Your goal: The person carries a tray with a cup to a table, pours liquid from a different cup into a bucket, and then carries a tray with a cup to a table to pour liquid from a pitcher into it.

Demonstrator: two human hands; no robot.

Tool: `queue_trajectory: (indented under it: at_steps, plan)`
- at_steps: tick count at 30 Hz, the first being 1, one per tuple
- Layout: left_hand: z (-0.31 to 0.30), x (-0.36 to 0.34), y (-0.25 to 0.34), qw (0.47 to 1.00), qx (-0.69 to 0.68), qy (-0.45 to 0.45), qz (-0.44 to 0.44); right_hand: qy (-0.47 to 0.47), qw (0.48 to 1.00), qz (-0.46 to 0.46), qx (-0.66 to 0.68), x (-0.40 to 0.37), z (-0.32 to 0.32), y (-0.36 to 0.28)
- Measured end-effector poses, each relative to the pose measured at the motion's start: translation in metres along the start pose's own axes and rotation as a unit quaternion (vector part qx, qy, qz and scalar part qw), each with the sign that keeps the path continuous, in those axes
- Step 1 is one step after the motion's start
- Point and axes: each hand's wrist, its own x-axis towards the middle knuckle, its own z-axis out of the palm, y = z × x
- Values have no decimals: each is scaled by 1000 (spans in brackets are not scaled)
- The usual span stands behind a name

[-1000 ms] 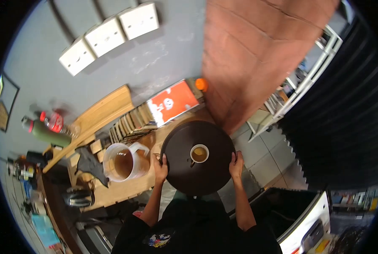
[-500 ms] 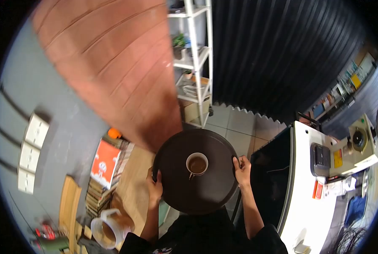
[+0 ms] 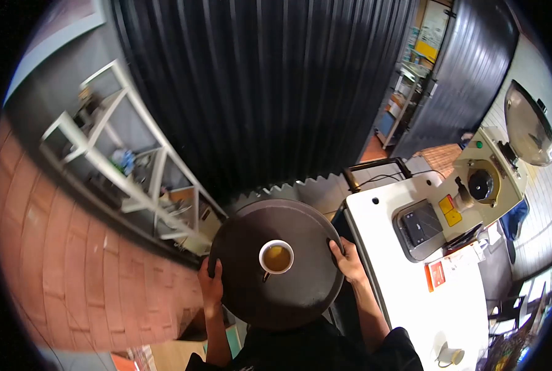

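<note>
A round dark serving tray point(image 3: 245, 290) is held level in front of my body. On it, near the middle, stands a white cup point(image 3: 276, 257) with brown liquid inside, its handle pointing towards me. My left hand point(image 3: 211, 282) grips the tray's left rim, thumb on top. At the right rim, my right hand point(image 3: 348, 262) holds on the same way; its fingers underneath are hidden. Neither hand touches the cup.
A white counter point(image 3: 405, 297) runs along my right, bearing a black scale point(image 3: 418, 230), a coffee grinder point(image 3: 480, 185) and another cup point(image 3: 453, 356). A black corrugated wall point(image 3: 257, 93) stands ahead. To the left are a white shelf point(image 3: 137, 167) and a brick wall point(image 3: 72, 266).
My view has turned to the right, so the corrugated wall now lies straight ahead and the counter is closer. Both hands still hold the tray with the cup on it.
</note>
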Motion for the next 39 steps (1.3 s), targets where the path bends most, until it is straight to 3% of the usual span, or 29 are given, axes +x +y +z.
queue_trajectory:
  at_steps: [3,8,11,12,13,14,16,17,20,21,22,24,27,39]
  plan:
    - [46,53,12,998,-34,-53,-28,148,979,-7,-139,44,-26,19]
    - [126,142,-4,978,-145,-105,-106,236,968,-28,-85,91,-58,28]
    - [171,193,-7,969,-140,-143,-147,310,935,-26,-168,121,-77,41]
    - [186,211,-8,963,-144,-138,-181,312,932,55,-177,129,-80,36]
    - [199,230,-7,936,-204,-201,-203,313,922,136,-181,138,-82,29]
    - [213,244,3,932,-202,-221,-203,332,916,141,-177,146,-82,18]
    - [239,273,26,882,-290,-215,-304,300,937,153,-91,165,-79,-4]
    - [251,299,12,861,-303,-251,-323,373,904,142,-149,181,-75,13]
    - [289,359,6,821,-343,-316,-330,401,894,178,-94,212,-69,11]
    - [304,377,5,814,-342,-334,-331,481,856,155,-106,226,-71,61]
    - [318,397,1,804,-336,-357,-338,468,862,165,-100,235,-67,45]
    - [339,431,4,791,-309,-398,-348,549,820,-2,-163,261,-60,46]
    - [376,466,15,761,-304,-453,-352,543,836,21,-78,277,-45,-13]
    - [557,511,35,695,-233,-558,-390,633,771,38,-57,335,-111,-14]
